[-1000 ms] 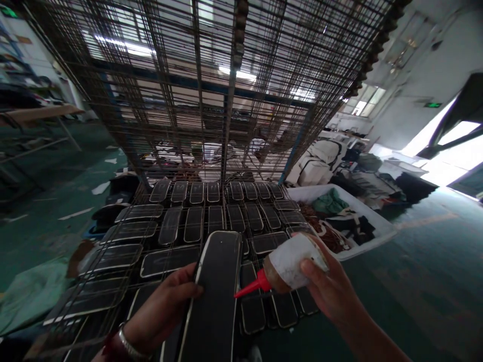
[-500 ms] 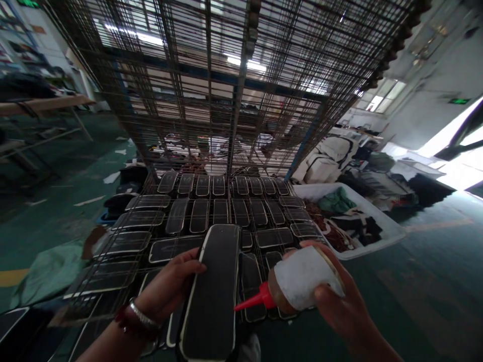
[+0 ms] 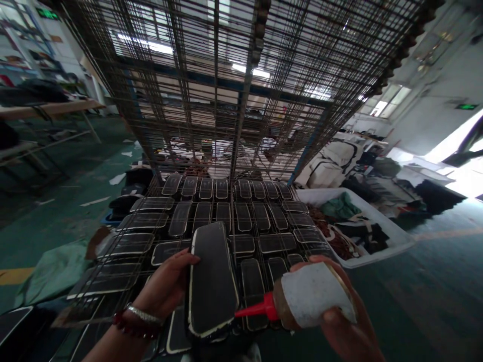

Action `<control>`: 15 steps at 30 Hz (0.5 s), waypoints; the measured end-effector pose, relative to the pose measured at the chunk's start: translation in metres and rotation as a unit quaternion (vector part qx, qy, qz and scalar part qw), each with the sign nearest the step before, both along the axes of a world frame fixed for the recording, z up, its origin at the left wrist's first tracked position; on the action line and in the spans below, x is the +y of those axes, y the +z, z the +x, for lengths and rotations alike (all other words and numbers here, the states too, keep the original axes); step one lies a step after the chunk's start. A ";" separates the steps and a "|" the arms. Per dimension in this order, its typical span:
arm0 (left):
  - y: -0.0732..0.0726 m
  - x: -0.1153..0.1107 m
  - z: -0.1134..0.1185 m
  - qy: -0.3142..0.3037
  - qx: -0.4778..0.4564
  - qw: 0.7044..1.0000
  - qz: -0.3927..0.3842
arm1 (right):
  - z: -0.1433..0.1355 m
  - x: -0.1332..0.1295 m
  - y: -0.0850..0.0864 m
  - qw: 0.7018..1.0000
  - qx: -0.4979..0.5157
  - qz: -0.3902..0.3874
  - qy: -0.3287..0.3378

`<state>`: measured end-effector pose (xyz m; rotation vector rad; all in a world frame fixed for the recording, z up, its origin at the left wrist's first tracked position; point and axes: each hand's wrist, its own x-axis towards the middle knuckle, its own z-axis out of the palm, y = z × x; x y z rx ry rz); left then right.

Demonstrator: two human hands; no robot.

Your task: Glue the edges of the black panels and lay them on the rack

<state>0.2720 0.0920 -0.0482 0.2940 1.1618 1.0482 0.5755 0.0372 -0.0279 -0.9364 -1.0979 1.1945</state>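
Observation:
My left hand (image 3: 169, 279) grips the left edge of a long black panel (image 3: 212, 281) with rounded corners and a pale line along its rim. The thumb lies over the edge; the other fingers are hidden behind it. In my right hand (image 3: 349, 314) is a squeeze bottle (image 3: 307, 294) with a white wrap, held on its side. Its red nozzle (image 3: 256, 309) points left, the tip at the panel's lower right edge; I cannot tell whether it touches. Similar black panels (image 3: 252, 281) lie in rows on the wire rack behind and below.
A tall wire rack (image 3: 241, 95) rises in front of me. To the right stands a white bin (image 3: 400, 244) with cloth and brown scraps. A green sack (image 3: 53, 274) lies on the floor at left, and a table (image 3: 56, 106) stands farther back.
The held panel has shifted slightly left and tilted, so its lower end shows. The nozzle has moved from its right side to near the lower right corner. The view has shifted slightly.

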 end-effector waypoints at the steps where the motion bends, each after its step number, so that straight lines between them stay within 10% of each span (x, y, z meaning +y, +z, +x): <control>1: -0.001 0.000 -0.001 0.015 -0.003 1.000 -0.006 | -0.005 -0.002 -0.003 1.000 0.017 -0.011 -0.019; 8: -0.008 -0.007 0.010 0.050 0.003 0.998 0.024 | -0.042 0.006 -0.025 0.933 0.261 -0.244 -0.043; 15: 0.002 -0.027 0.039 -0.051 -0.087 0.995 0.025 | -0.042 0.062 -0.013 0.989 0.125 -0.033 -0.075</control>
